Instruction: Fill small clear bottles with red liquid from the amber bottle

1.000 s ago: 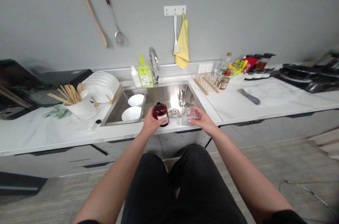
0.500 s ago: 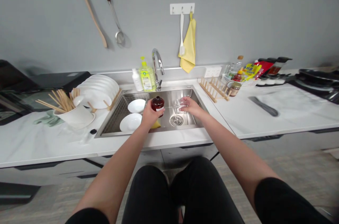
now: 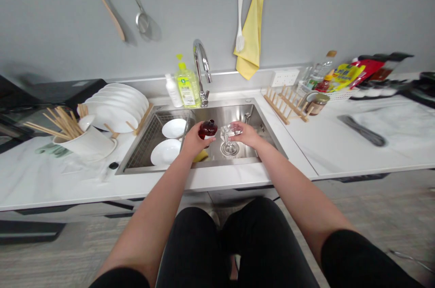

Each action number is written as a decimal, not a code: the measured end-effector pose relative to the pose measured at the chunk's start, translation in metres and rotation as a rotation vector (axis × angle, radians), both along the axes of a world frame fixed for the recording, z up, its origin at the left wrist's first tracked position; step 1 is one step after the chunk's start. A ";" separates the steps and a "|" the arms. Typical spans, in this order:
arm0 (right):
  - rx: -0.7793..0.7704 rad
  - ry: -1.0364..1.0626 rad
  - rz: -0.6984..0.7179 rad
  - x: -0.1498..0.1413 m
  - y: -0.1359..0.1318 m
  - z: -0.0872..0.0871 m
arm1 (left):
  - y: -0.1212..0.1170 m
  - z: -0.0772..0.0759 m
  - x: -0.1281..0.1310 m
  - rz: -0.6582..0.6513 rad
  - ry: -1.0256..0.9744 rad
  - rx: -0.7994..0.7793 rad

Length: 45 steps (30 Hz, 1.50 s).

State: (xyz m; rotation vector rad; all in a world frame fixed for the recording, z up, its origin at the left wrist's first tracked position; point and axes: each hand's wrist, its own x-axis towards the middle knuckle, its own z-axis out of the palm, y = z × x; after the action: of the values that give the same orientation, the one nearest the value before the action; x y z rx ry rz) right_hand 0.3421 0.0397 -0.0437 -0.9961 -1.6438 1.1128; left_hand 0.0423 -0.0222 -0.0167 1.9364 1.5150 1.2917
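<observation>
My left hand point(image 3: 194, 139) is wrapped round a dark red-brown bottle point(image 3: 207, 129), tilted toward the right over the steel sink point(image 3: 254, 115). My right hand point(image 3: 245, 134) grips a clear glass container point(image 3: 228, 131) beside the bottle's mouth, above the drain point(image 3: 230, 148). A yellow sponge point(image 3: 201, 156) lies in the basin under my left hand. Both hands are closed on what they hold.
Two white bowls point(image 3: 165, 152) sit in a wire rack point(image 3: 142, 149) in the sink's left part. Faucet point(image 3: 200, 59) and soap bottles point(image 3: 186, 84) stand behind. White plates point(image 3: 115, 106) and a chopstick holder point(image 3: 84, 140) are left; a wooden rack point(image 3: 287, 104), jars and a dark utensil point(image 3: 363, 130) are right.
Both hands carried the bottle and the glass container from the counter's front edge forward over the sink; the bottle is now tilted toward the container. The camera view moved closer and down.
</observation>
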 end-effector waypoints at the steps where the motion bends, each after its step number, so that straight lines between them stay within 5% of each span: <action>1: 0.001 -0.010 0.006 0.000 0.000 -0.002 | -0.001 0.000 0.001 0.001 0.009 -0.001; 10: 0.023 -0.082 0.054 0.003 0.000 -0.013 | -0.003 0.000 0.003 0.024 0.116 0.000; 45: 0.088 -0.199 0.058 0.000 -0.004 -0.001 | -0.005 0.003 0.009 0.037 0.414 0.056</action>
State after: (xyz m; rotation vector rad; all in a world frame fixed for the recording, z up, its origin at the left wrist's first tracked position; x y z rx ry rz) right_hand 0.3420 0.0357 -0.0451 -1.0341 -1.8750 0.9950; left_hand 0.0512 -0.0268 -0.0133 2.3291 1.7210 0.9960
